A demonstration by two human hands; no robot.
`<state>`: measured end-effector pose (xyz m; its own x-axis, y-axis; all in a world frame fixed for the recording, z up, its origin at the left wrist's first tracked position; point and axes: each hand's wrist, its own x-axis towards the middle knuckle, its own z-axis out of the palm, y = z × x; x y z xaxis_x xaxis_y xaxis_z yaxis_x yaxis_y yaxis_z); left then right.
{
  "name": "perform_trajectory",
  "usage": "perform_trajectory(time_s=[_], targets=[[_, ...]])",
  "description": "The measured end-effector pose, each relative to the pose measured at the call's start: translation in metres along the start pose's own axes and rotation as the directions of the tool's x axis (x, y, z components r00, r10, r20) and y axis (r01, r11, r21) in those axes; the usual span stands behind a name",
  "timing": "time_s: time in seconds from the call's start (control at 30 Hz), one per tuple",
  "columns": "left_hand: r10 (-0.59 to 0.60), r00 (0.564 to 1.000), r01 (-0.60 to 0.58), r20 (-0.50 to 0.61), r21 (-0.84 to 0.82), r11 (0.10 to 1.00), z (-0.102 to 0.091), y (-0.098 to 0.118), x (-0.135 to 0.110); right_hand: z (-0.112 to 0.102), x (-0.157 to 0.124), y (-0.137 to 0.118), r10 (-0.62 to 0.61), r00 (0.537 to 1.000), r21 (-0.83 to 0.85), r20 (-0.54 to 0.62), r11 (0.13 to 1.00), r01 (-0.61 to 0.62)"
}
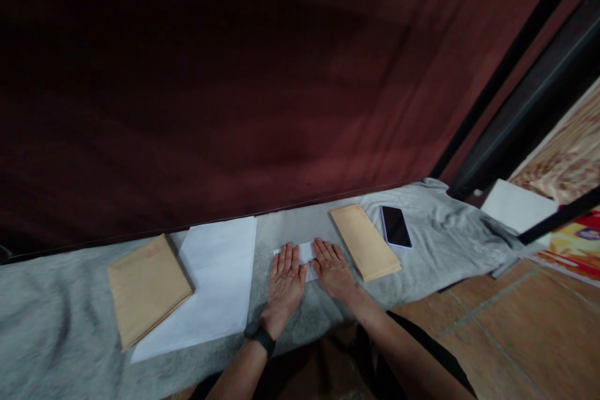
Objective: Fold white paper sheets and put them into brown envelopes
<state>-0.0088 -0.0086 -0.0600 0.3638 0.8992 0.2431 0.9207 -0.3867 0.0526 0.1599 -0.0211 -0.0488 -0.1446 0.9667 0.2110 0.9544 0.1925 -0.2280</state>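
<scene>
A small piece of white paper (pixel 306 254), seemingly folded, lies on the grey cloth under both palms. My left hand (pixel 285 278) presses flat on its left part, fingers stretched forward. Flat on the right part rests my right hand (pixel 334 270), its fingers slightly spread. Much of the paper is hidden beneath the hands. Just right of my right hand lies a brown envelope (pixel 365 240). Larger white sheets (pixel 210 284) are to the left of my left hand, and a stack of brown envelopes (pixel 147 287) overlaps their left side.
The grey cloth (pixel 445 225) covers a long, narrow surface against a dark red panel (pixel 281 106). A phone (pixel 396 226) lies beyond the single envelope. Dark metal bars (pixel 510 75) rise at the right, near a white box (pixel 518 206) and the tiled floor (pixel 497 331).
</scene>
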Motion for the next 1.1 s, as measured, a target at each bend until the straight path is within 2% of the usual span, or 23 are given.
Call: perform_trajectory(time_s=[0.17,0.37,0.47,0.7,0.87,1.1], targets=[[-0.027,0.999,0.028,-0.028,0.017,0.999,0.005,0.001,0.000,-0.003,0.001,-0.006,0.020,0.999,0.026,-0.025,0.999,-0.019],[-0.015,1.000,0.015,-0.001,0.027,1.000,0.002,0.000,-0.001,0.003,-0.001,-0.018,-0.082,0.996,0.095,-0.036,0.992,0.085],[-0.045,0.999,0.045,0.008,0.020,0.999,-0.003,0.001,-0.001,0.006,-0.002,-0.013,-0.045,0.998,0.061,-0.038,0.997,0.047],[-0.214,0.976,0.213,0.041,0.019,0.977,-0.007,-0.004,-0.004,0.010,-0.006,-0.001,-0.004,0.998,-0.009,-0.064,1.000,0.003],[-0.248,0.969,0.248,0.013,0.010,0.969,-0.006,-0.013,-0.012,0.013,-0.006,-0.002,-0.006,0.996,-0.031,-0.093,1.000,0.003],[-0.234,0.971,0.233,-0.040,-0.018,0.972,-0.006,-0.021,-0.020,0.011,-0.005,-0.002,-0.012,0.992,-0.032,-0.129,0.999,0.008]])
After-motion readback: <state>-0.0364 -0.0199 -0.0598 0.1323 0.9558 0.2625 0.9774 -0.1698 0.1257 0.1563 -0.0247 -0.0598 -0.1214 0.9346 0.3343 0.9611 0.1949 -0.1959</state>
